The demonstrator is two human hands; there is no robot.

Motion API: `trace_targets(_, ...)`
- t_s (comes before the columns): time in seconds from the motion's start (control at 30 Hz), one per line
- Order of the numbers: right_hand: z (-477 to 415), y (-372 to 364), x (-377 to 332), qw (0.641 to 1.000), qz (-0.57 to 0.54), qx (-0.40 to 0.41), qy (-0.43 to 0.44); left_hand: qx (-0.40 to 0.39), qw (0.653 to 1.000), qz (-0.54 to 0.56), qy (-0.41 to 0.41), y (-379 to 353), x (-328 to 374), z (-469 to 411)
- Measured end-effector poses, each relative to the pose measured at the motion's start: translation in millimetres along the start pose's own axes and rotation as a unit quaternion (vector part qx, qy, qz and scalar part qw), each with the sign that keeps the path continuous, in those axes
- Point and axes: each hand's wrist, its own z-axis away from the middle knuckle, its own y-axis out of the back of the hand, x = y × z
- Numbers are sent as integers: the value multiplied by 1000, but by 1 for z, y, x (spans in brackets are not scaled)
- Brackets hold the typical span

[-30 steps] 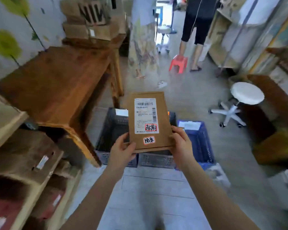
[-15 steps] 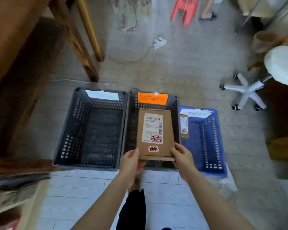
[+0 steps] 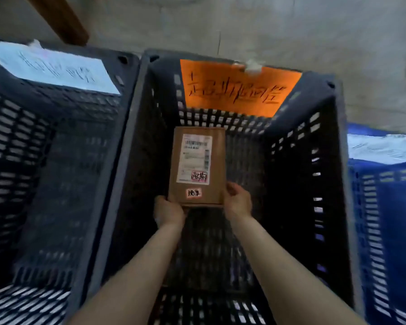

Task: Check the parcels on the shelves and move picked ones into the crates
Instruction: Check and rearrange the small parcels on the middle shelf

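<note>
The parcel [image 3: 198, 167] sticker reads 超期; the middle crate [image 3: 136, 127] orange sign's handwriting is blurred.

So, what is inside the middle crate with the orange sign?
Inside the middle crate, both hands hold one brown parcel with a white label. The rest of the floor looks bare; the part under the parcel and arms is hidden.

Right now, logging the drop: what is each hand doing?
Left hand: closed on the parcel's near left corner.
Right hand: closed on its near right corner, inside the middle crate.
</note>
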Motion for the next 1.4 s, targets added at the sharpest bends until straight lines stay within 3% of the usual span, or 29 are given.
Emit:
trace_targets(0.17, -53, -32, 18, 1000, -2, -17, -15, 28, 999, 46, 1, -33, -3, -61)
trace_targets(0.37, -16, -17, -11, 998, 9, -41, -42, -55, 998, 5, 9, -7, 19, -11)
trace_targets(0.47, 36, 9, -52, 997, 17, -47, -55, -88, 995, -37, -32, 33, 41, 51)
trace_targets(0.57, 103, 32, -104, 995, 31, -84, -32, -109, 993, 36, -24, 86, 65, 119)
trace_targets(0.67, 178, 48, -160, 988, 74, -125, 46, -127, 985, 115, -12, 154, 87, 183)
trace_targets(0.77, 261, 51, -214, 969, 95, -190, 124, -88, 982, 167, -29, 242, 98, 243)
trace_targets(0.93, 416, 42, -290, 912, 121, -346, 185, 37, 964, 251, -85, 401, 94, 352)
trace_targets(1.07, 558, 38, -326, 842, 130, -453, 263, 150, 934, 304, -118, 513, 55, 453)
trace_targets(1.4, 904, 36, -310, 650, 140, -626, 408, 392, 810, 394, -187, 725, -107, 697)
